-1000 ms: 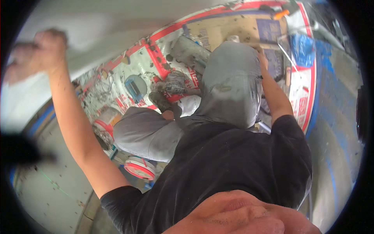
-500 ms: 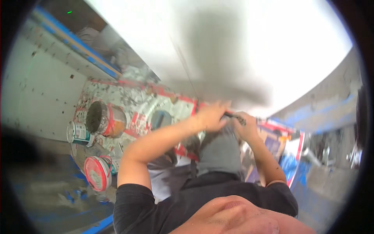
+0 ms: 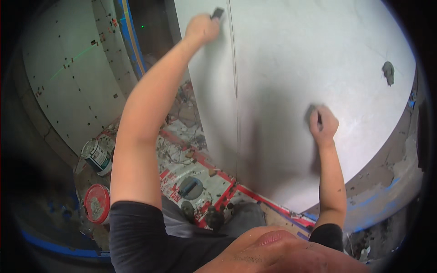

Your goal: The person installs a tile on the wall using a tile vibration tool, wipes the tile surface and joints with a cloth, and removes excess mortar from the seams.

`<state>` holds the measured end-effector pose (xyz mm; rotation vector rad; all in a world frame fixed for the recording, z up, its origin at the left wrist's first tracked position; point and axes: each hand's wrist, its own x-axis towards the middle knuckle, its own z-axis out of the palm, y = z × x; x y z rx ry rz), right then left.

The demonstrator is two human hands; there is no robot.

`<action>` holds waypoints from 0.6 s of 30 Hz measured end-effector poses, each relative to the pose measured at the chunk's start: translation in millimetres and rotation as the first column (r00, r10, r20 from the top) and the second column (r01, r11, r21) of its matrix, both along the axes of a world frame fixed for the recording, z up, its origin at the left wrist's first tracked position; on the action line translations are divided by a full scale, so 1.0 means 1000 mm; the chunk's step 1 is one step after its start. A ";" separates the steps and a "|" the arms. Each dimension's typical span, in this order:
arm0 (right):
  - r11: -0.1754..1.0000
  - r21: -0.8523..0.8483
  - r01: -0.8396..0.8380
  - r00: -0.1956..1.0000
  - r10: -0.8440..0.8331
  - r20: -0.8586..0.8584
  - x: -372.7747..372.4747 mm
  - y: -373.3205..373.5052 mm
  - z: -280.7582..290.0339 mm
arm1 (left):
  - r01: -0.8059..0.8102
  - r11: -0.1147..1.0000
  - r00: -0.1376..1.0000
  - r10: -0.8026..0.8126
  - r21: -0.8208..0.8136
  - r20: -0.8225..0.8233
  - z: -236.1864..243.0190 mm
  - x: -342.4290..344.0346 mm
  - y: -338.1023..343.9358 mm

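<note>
A large white panel (image 3: 273, 54) with a thin dark vertical seam stands before me. Up at its left part, my left hand (image 3: 202, 30) is closed around a small black, flat-ended tool (image 3: 218, 12) whose kind I cannot make out. That tool is close to the top of the seam. Lower and to the right, my right hand (image 3: 325, 125) is curled into a fist by the panel. Something dark shows inside and behind its fingers, too hidden to name. A dark grey lump (image 3: 388, 73) sticks to the panel farther right.
At left stand a white-and-green bucket (image 3: 96, 156) and a red-lidded bucket (image 3: 97, 203). On the littered floor sheet (image 3: 207, 159) lies a round grey pad with a bluish handle (image 3: 191, 187). A pale wall panel with dark dots (image 3: 63, 91) rises at far left.
Both hands have moved up and apart from in front of my body, the left to the upper left, the right higher and rightward. My view has turned toward the panel.
</note>
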<state>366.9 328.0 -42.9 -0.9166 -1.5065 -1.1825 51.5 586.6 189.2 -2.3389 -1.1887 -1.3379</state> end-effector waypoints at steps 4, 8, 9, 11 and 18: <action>0.999 -0.034 -0.011 1.000 0.011 0.004 -0.003 -0.003 -0.005 | -0.091 0.983 0.989 0.109 -0.160 0.105 0.114 0.013 0.006; 0.999 -0.012 0.030 0.999 -0.030 0.034 0.007 -0.003 -0.007 | -0.239 0.894 0.946 0.126 -0.379 -0.300 0.160 0.049 -0.024; 1.000 -0.011 0.016 0.999 -0.016 0.036 0.008 -0.005 -0.007 | -0.194 0.957 0.969 0.152 -0.214 -0.197 0.151 0.057 -0.039; 1.000 -0.009 -0.028 0.999 0.029 0.035 0.001 -0.002 -0.005 | -0.222 0.950 0.961 0.175 -0.219 -0.215 0.161 0.055 -0.040; 0.998 0.022 -0.066 0.998 0.066 0.016 0.005 -0.001 -0.009 | -0.163 0.917 0.985 0.171 -0.365 -0.009 0.174 0.063 -0.026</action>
